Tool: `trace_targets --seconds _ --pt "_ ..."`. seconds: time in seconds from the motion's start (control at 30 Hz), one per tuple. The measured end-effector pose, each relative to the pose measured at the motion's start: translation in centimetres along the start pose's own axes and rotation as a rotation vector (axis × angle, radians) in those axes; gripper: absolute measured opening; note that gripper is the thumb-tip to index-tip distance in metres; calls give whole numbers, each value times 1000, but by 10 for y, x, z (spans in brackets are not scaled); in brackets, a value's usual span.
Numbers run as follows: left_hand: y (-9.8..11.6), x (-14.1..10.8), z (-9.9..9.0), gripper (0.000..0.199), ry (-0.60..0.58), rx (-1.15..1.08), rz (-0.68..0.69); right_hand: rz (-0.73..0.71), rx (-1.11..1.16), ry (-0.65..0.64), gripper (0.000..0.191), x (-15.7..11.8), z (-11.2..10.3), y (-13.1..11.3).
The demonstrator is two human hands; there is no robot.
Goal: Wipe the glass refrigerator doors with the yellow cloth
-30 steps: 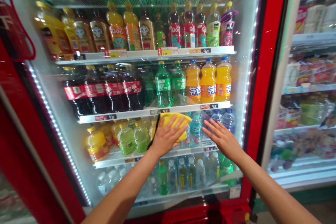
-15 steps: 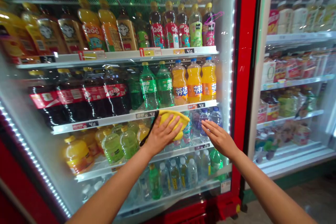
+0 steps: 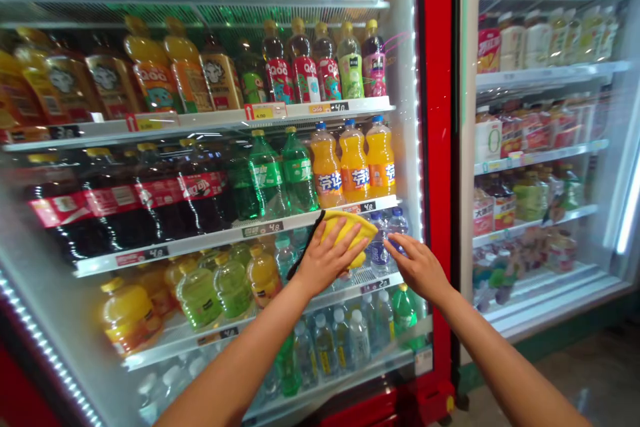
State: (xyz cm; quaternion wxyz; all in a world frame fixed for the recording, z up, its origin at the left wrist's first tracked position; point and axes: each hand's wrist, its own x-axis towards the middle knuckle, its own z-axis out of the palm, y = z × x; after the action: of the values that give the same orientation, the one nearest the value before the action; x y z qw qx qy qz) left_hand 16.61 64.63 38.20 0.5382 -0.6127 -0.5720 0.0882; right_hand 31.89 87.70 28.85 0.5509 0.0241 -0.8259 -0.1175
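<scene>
My left hand [image 3: 333,257] lies flat with its fingers spread on a yellow cloth [image 3: 367,223] with a dark edge, pressed against the glass door of a drinks cooler. To its right, my right hand [image 3: 417,267] is raised near the door's right side, fingers extended and a little bent, with nothing visible in it. Behind the glass between the hands stand clear bottles with purple labels [image 3: 379,247]. Orange soda bottles [image 3: 354,160] are on the shelf above.
Shelves [image 3: 235,238] of bottles fill the cooler, which has a red frame [image 3: 437,147]. Dark cola bottles [image 3: 200,180] stand at left. A second cooler with cartons and bottles [image 3: 535,200] is on the right. Dark floor [image 3: 565,380] shows at lower right.
My left hand and the cloth have moved right, closer to my right hand. The view has shifted, so the coolers appear further left and the upper shelves lower.
</scene>
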Motion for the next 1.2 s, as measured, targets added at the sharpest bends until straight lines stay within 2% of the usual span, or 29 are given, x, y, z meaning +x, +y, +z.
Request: trace_targets --seconds 0.07,0.17,0.2,0.27,0.33,0.4,0.43,0.53,0.6,0.63,0.73,0.8,0.83,0.9,0.97,1.03,1.1,1.2 --pt "-1 21 1 98 -3 -15 -135 18 -4 -5 65 -1 0 5" --pt "20 37 11 100 4 -36 -277 62 0 0 66 -7 0 10" --pt "30 35 16 97 17 -37 -257 78 5 8 66 -10 1 11" --pt "49 26 26 85 58 -26 -108 97 18 26 68 -17 2 14" --pt "58 19 33 71 103 -3 27 95 27 38 69 -24 2 19" --pt "55 24 34 68 109 3 68 87 31 38 69 -28 1 25" --pt "50 32 33 71 97 0 46 86 32 36 69 -29 0 28" --pt "38 62 27 85 60 -19 -111 103 40 30 68 -33 -2 37" --pt "40 71 26 88 60 -24 -203 119 51 22 69 -36 -2 40" --pt "45 70 28 85 72 -23 -206 125 59 19 70 -38 -2 41" --pt "59 57 34 64 132 -5 -19 116 70 17 73 -43 -2 43" --pt "57 54 35 55 137 -2 128 85 61 15 72 -44 -4 46" --pt "52 57 33 56 122 -7 155 67 55 12 72 -44 -5 47" --pt "36 68 26 64 74 -24 82 40 44 4 70 -45 -7 51" --pt "24 80 19 76 45 -24 -88 37 31 -1 69 -46 -8 55" --pt "22 85 16 83 43 -19 -188 58 18 -4 68 -49 -7 57" --pt "29 82 19 80 58 -19 -131 84 17 -2 67 -54 -6 58" --pt "42 81 28 66 82 -32 98 115 46 -6 65 -60 -6 60"
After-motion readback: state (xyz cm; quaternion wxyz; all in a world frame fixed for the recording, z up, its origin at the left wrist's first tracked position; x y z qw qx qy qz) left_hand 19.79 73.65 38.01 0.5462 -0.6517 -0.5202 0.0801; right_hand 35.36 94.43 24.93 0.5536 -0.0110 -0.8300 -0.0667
